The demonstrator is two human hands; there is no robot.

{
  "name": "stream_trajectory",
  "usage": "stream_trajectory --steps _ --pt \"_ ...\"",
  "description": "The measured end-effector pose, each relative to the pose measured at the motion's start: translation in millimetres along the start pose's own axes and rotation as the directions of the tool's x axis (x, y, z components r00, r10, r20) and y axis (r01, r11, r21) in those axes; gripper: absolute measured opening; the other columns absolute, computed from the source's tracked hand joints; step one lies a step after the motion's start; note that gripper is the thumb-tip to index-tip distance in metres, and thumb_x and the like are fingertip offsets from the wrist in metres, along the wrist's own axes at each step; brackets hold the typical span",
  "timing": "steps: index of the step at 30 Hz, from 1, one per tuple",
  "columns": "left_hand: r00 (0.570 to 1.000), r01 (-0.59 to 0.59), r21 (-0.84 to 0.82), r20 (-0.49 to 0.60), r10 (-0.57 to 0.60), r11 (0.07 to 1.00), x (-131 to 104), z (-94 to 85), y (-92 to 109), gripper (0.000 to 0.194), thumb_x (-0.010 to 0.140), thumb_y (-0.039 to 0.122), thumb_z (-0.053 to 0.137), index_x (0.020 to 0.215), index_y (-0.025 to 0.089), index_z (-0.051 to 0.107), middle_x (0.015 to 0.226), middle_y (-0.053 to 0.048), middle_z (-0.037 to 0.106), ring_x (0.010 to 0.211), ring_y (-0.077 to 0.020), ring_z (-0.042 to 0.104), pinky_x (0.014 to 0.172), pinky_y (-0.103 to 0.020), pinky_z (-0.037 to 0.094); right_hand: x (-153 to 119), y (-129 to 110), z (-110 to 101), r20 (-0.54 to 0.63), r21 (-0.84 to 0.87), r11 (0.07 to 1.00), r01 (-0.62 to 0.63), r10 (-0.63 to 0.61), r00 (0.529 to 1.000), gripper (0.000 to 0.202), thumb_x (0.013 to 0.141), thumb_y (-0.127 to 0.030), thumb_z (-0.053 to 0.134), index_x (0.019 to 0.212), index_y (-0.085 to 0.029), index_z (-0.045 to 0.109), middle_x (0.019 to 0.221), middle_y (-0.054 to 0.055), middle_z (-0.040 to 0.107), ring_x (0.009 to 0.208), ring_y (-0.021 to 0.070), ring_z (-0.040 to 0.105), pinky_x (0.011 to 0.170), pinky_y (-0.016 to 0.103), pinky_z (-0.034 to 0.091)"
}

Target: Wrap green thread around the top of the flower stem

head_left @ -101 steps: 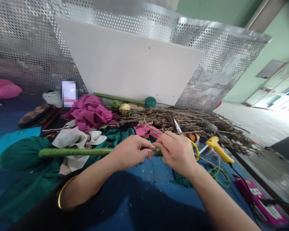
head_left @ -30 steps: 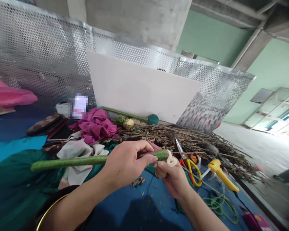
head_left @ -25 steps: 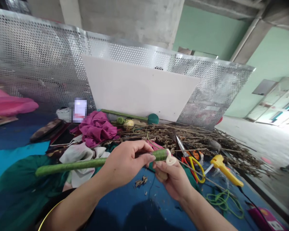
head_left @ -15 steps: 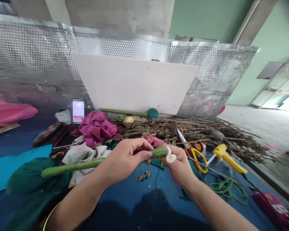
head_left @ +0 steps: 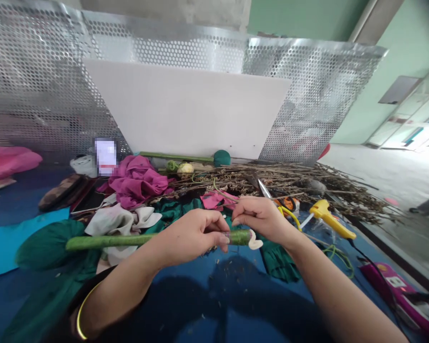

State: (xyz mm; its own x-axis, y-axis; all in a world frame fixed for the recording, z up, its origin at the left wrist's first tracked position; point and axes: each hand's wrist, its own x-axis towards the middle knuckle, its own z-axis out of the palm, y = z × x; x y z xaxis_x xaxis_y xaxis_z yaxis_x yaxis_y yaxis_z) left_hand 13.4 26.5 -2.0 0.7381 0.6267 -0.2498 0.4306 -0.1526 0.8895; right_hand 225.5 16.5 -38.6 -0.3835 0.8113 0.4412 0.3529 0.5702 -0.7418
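Note:
My left hand (head_left: 196, 233) grips a green-wrapped stick (head_left: 110, 241) near its right end, thumb and fingers pinched round it. The stick lies level, running left under my forearm to a dark green cloth ball (head_left: 45, 244). A cream curl (head_left: 254, 241) sticks out of its right end. Just above that end, my right hand (head_left: 259, 216) is closed, thumb against fingertips; what it pinches, if anything, is too small to make out. Dark green cloth (head_left: 280, 259) lies on the blue table (head_left: 236, 295) below my right hand.
Yellow-handled scissors (head_left: 266, 190), a yellow glue gun (head_left: 331, 219) and a magenta device (head_left: 400, 295) are at the right. Dry stems (head_left: 343, 188) lie behind. Magenta cloth (head_left: 139, 181), pale cloth (head_left: 117, 221) and a phone (head_left: 106, 156) are left. A white board (head_left: 193, 112) stands at the back.
My right hand has let go of the stick's end and moved up over it, fingers now pinched. My left hand still holds the stick. The camera view has shifted a little.

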Motion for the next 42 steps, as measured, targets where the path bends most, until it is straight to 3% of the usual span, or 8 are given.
stream_trajectory --steps 5,11,15,19,28,31,38,42 --pt "0.999 0.039 0.040 0.005 -0.039 0.998 4 5.1 3 0.020 0.083 0.027 0.055 0.099 0.017 0.063 0.077 0.000 0.070 0.060 -0.0117 0.052 0.054 -0.022 0.036 -1 -10 -5 0.068 -0.211 0.972 0.109 -0.096 0.993 0.017 0.088 -0.018 0.059 0.073 -0.018 0.066 0.068 -0.001 0.062 0.067 0.0118 0.056 0.062 0.022 0.042" --pt "0.999 -0.031 0.069 0.016 0.030 0.997 7 8.8 4 0.012 0.078 0.015 0.053 0.070 0.016 0.062 0.065 0.004 0.061 0.056 -0.0092 0.047 0.054 -0.020 0.033 -4 -27 -4 0.142 -0.387 0.908 0.160 -0.112 0.983 0.023 0.091 -0.017 0.049 0.073 -0.018 0.063 0.070 0.000 0.062 0.066 0.0119 0.056 0.061 0.023 0.041" --pt "0.999 -0.051 0.052 -0.012 0.052 0.997 10 11.2 -1 0.012 0.075 0.012 0.051 0.075 0.017 0.061 0.067 0.004 0.061 0.063 -0.0110 0.052 0.058 -0.020 0.036 -7 -33 3 0.141 -0.562 0.803 0.198 -0.143 0.980 0.028 0.091 -0.014 0.041 0.067 -0.017 0.056 0.064 0.000 0.055 0.057 0.0119 0.048 0.054 0.024 0.034" --pt "0.994 -0.040 0.149 -0.096 0.054 0.988 13 11.7 -5 0.012 0.075 0.015 0.050 0.075 0.018 0.062 0.069 0.002 0.064 0.065 -0.0140 0.057 0.060 -0.022 0.040 -11 -35 13 0.153 -0.745 0.618 0.252 -0.208 0.966 0.026 0.087 -0.010 0.040 0.068 -0.018 0.056 0.061 0.000 0.051 0.051 0.0127 0.039 0.048 0.028 0.024" --pt "0.911 -0.086 0.360 -0.349 0.220 0.929 4 2.5 3 0.019 0.083 0.026 0.053 0.093 0.021 0.069 0.085 0.000 0.071 0.079 -0.0189 0.062 0.071 -0.026 0.044 -23 -66 36 -0.102 -0.949 0.316 -0.011 -0.273 0.957 0.024 0.091 -0.015 0.047 0.069 -0.021 0.055 0.059 0.000 0.051 0.047 0.0156 0.043 0.049 0.031 0.024" --pt "0.889 -0.109 0.349 -0.386 0.248 0.931 -1 0.4 6 0.021 0.086 0.031 0.053 0.094 0.023 0.070 0.092 0.001 0.072 0.083 -0.0191 0.063 0.071 -0.025 0.043 -26 -73 43 -0.180 -0.929 0.360 -0.084 -0.243 0.953 0.022 0.091 -0.015 0.046 0.072 -0.020 0.055 0.061 0.001 0.054 0.047 0.0151 0.047 0.048 0.030 0.027" --pt "0.864 -0.120 0.358 -0.423 0.275 0.926 -5 -1.3 8 0.020 0.085 0.027 0.055 0.098 0.026 0.070 0.093 0.003 0.073 0.082 -0.0180 0.063 0.067 -0.025 0.040 -25 -74 49 -0.317 -0.698 0.705 -0.127 -0.145 0.937 0.018 0.092 -0.016 0.045 0.078 -0.021 0.056 0.059 -0.002 0.058 0.049 0.0129 0.056 0.049 0.025 0.034" --pt "0.857 -0.079 0.387 -0.444 0.261 0.919 -5 0.3 9 0.022 0.086 0.028 0.054 0.102 0.028 0.069 0.092 0.005 0.073 0.078 -0.0171 0.062 0.065 -0.025 0.038 -24 -72 53 -0.362 -0.676 0.729 -0.107 -0.203 0.910 0.016 0.092 -0.016 0.047 0.081 -0.020 0.058 0.061 -0.001 0.062 0.050 0.0123 0.058 0.051 0.023 0.037"
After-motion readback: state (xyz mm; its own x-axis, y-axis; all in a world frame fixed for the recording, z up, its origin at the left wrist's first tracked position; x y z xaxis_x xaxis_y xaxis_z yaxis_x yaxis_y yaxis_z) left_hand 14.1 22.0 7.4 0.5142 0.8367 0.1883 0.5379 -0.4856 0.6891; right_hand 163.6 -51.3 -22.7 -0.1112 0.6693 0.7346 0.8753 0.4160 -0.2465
